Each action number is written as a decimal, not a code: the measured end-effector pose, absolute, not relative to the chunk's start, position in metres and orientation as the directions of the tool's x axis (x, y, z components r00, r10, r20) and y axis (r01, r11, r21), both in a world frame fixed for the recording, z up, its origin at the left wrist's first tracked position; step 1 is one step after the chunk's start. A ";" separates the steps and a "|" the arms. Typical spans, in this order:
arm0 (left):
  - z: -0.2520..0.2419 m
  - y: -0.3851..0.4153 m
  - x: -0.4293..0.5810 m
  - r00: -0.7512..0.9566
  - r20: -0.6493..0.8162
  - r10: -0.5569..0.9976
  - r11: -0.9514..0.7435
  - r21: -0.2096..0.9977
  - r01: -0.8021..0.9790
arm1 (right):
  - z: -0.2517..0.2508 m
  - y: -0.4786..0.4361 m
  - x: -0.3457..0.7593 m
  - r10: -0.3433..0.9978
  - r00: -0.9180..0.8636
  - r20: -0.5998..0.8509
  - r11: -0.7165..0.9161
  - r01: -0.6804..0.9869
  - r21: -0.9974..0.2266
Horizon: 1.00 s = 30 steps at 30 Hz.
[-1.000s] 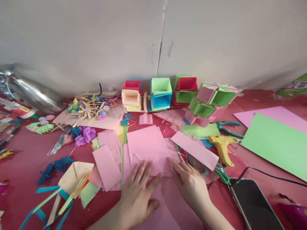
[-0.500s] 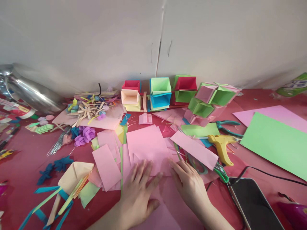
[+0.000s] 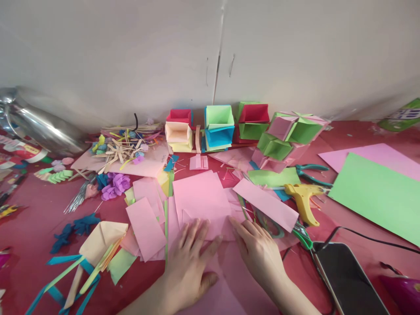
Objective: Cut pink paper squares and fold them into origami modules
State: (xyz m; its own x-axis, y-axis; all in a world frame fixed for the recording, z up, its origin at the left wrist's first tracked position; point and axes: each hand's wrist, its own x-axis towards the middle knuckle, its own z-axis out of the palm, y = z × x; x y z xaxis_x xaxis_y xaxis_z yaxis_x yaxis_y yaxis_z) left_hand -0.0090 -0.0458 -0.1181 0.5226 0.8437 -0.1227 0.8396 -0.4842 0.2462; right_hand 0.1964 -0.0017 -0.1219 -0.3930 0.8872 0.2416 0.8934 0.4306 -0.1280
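Observation:
Squares of pink paper [image 3: 200, 192] lie stacked in the middle, partly covered by my fingers. My left hand [image 3: 190, 258] rests flat on the near part of this paper, fingers spread and thumb out to the right. At the paper's lower right, my right hand [image 3: 259, 249] has its fingers bent and held close together on the edge; its thumb is hidden. A larger pink sheet [image 3: 219, 288] lies beneath and between both wrists. Cut pink strips lie on either side, one pink strip [image 3: 265, 203] just beyond my right hand.
Folded paper boxes [image 3: 219, 127] stand along the wall. To the right are a yellow glue gun [image 3: 305, 201], pliers [image 3: 311, 175], a phone [image 3: 349, 278] and a green sheet [image 3: 377, 197]. Leftward lie wooden sticks [image 3: 121, 148], purple paper flowers [image 3: 116, 186] and a metal jug [image 3: 46, 124].

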 end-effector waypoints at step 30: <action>-0.119 -0.046 -0.010 0.527 -0.124 0.841 -0.486 0.253 0.836 | -0.122 0.000 0.195 0.900 -0.362 0.244 0.401 0.905 -0.138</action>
